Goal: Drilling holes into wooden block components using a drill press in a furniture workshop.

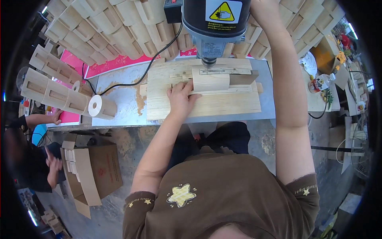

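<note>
In front of me stands a drill press with a black-and-grey head point(213, 24). Its chuck point(208, 61) sits just over a pale wooden block point(213, 82) with a rounded face. That block lies in a flat wooden jig point(227, 102) with strips and a metal plate beside it. My left hand point(182, 97) holds the block's left end, thumb at the near side and other fingers resting on the jig. My right hand point(267, 14) is raised beside the drill head at the top edge; its fingers are hidden there.
Stacked wooden pieces point(119, 24) line the back. More wooden cylinders point(102, 107) lie at the left, near a black cable point(131, 83). A person point(36, 159) works at far left by an open cardboard box point(99, 171). A bottle point(321, 83) stands on the right.
</note>
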Tool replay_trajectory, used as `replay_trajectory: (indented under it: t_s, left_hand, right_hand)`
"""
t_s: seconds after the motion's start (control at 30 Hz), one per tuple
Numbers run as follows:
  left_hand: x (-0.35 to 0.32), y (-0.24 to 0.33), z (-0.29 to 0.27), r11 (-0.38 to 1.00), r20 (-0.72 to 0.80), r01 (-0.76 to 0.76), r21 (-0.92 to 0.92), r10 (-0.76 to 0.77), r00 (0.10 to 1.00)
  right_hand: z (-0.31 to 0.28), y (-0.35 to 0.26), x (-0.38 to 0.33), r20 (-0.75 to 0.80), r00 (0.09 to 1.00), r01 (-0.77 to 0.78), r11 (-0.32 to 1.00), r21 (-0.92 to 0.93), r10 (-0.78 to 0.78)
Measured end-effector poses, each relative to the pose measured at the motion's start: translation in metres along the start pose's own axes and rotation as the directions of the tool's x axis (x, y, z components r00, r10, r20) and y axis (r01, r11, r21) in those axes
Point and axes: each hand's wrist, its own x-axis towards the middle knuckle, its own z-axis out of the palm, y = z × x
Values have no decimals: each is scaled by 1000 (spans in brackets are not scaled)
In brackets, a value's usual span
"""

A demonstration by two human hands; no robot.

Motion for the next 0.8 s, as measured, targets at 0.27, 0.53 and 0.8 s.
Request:
replay_trajectory:
  t_s: [0.27, 0.53, 0.8]
  left_hand:
    - [-5, -5, -2, 1000, -14, 2, 16, -2, 1000]
    - [-7, -6, 0, 999, -5, 47, -11, -47, 999]
    - [-5, -6, 3, 1000, -22, 22, -18, -23, 999]
  right_hand:
    - [-31, -34, -35, 65, 998, 22, 999, 45, -25]
    - [-29, -32, -146, 57, 996, 54, 985, 166, -65]
    - [27, 15, -194, -111, 979, 194, 949, 248, -171]
